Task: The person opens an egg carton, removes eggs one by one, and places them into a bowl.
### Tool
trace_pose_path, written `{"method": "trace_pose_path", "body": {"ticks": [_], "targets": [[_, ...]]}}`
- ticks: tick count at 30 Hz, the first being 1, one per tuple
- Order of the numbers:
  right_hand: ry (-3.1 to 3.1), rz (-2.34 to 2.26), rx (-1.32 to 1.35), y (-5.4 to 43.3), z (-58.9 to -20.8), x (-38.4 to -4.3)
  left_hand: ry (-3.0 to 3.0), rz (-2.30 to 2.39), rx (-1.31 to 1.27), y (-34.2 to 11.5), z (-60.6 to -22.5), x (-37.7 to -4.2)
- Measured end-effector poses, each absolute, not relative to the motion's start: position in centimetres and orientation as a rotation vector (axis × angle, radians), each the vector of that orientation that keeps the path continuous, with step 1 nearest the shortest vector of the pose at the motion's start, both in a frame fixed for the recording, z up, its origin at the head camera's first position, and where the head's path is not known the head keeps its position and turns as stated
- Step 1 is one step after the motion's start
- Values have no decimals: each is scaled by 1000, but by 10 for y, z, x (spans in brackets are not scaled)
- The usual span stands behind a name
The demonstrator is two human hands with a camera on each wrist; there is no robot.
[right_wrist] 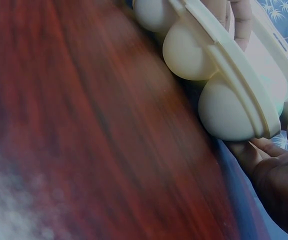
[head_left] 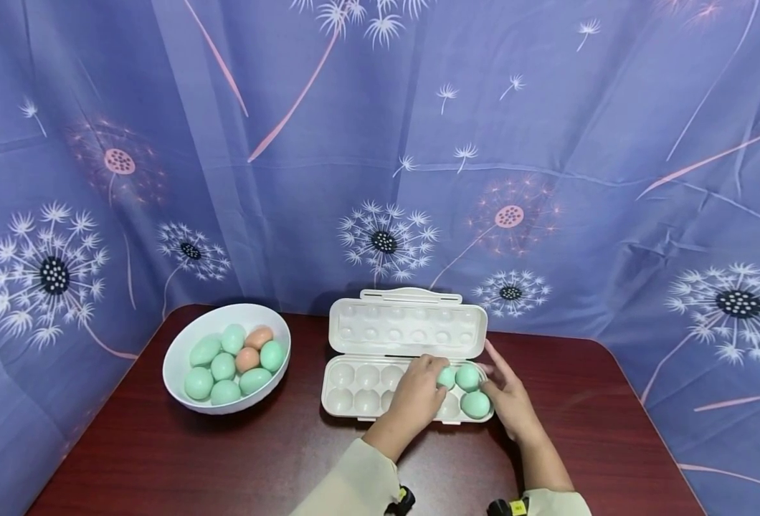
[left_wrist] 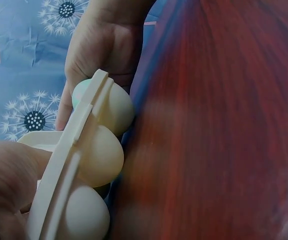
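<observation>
A cream egg carton (head_left: 348,380) stands on the table with its lid (head_left: 406,330) raised at the back. My left hand (head_left: 416,394) reaches over the tray and pinches a green egg (head_left: 446,378) in the back row between thumb and fingers. Right of it, two more green eggs sit in the end cups, one at the back (head_left: 467,377) and one at the front (head_left: 475,405). At the carton's right end my right hand (head_left: 514,405) grips the edge, thumb by the rim and fingers under the end cup in the right wrist view.
A white bowl (head_left: 176,387) with several green eggs (head_left: 198,383) and two brown-orange eggs (head_left: 247,360) is on the left of the dark red wooden table (head_left: 277,444). Behind the table hangs a blue curtain (head_left: 277,236) with dandelion prints.
</observation>
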State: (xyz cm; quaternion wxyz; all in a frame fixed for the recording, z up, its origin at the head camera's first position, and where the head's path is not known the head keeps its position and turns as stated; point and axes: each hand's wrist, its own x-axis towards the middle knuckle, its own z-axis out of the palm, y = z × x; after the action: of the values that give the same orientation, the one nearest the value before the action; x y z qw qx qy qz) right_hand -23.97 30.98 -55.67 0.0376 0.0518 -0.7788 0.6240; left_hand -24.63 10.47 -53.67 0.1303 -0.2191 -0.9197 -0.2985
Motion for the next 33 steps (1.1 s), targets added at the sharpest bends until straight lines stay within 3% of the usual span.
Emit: {"method": "trace_pose_path", "body": {"ticks": [33], "targets": [[-2371,1905,173,309,-555,-240,-2617,-841,-649,103,-536,-244]]}}
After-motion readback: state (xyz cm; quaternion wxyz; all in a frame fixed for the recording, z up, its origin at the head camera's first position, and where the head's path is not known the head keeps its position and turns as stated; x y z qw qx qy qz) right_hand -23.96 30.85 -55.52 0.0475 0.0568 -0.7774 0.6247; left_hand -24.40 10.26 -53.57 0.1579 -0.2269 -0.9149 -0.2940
